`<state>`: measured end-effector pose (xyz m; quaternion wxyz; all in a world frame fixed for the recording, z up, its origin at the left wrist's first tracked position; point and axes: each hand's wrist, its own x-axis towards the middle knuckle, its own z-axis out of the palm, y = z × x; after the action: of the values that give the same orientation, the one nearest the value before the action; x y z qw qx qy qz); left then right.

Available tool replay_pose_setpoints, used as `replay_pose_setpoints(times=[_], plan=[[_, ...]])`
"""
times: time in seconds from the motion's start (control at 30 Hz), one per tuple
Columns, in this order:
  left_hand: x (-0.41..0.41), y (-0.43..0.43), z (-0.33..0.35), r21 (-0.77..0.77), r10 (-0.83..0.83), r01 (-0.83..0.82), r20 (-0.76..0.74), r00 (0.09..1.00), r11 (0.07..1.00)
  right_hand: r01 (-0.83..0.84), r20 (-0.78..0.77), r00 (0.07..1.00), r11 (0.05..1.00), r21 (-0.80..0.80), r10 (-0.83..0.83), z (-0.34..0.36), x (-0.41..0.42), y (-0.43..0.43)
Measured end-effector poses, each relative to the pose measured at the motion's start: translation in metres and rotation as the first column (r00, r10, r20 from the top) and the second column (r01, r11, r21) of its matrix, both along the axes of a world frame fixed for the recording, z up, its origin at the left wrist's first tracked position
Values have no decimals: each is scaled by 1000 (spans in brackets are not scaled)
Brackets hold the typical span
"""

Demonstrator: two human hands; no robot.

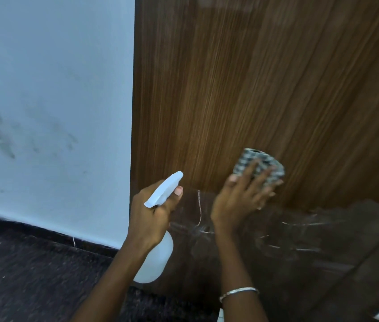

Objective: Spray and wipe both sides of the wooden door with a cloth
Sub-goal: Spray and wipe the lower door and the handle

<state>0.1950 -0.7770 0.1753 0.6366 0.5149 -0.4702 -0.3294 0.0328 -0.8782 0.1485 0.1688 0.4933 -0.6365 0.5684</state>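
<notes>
Currently in hand: you are wiping one face of the wooden door (253, 77); the other face is out of view.
Right hand (241, 196): your fingers (251, 173) are spread and straight, pressing the checked cloth (262, 166) flat against the door low down, just above the darker lower band (299, 240).
Left hand (153, 217): it is curled round the neck of the white spray bottle (158, 256), thumb along the head and nozzle aimed at the door; the bottle is held just clear of the door's edge.
Technique: run the strokes along the vertical grain, overlap each pass, and hold the cloth flat under the palm so that no bare fingertip drags across the door.
Coverage: carry the wipe down into the lower band, where pale streaks show; whether they are spray or scratches cannot be told.
Surface: brown wood-grain finish, smooth and slightly glossy, likely to show smears if left wet.
Room: a pale blue wall (44, 89) with dark smudges (2, 135) meets the door's left edge; the dark floor (21, 263) lies below.
Wrist: a silver bangle (239, 292) sits on your right forearm; judge it a scratch risk near the door.
</notes>
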Motion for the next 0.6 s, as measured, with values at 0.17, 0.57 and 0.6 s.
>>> replay_pose_setpoints(times=[0.17, 0.57, 0.6], plan=[[12, -1, 3, -73, 83, -82, 8, 997, 994, -171, -477, 857, 981, 94, 195, -7, 78, -5], [19, -8, 3, -69, 111, -113, -23, 994, 991, 146, 37, 988, 989, 22, -147, -11, -58, 10], [19, -8, 4, -74, 105, -107, -23, 994, 992, 136, 124, 983, 991, -7, -134, -8, -53, 9]])
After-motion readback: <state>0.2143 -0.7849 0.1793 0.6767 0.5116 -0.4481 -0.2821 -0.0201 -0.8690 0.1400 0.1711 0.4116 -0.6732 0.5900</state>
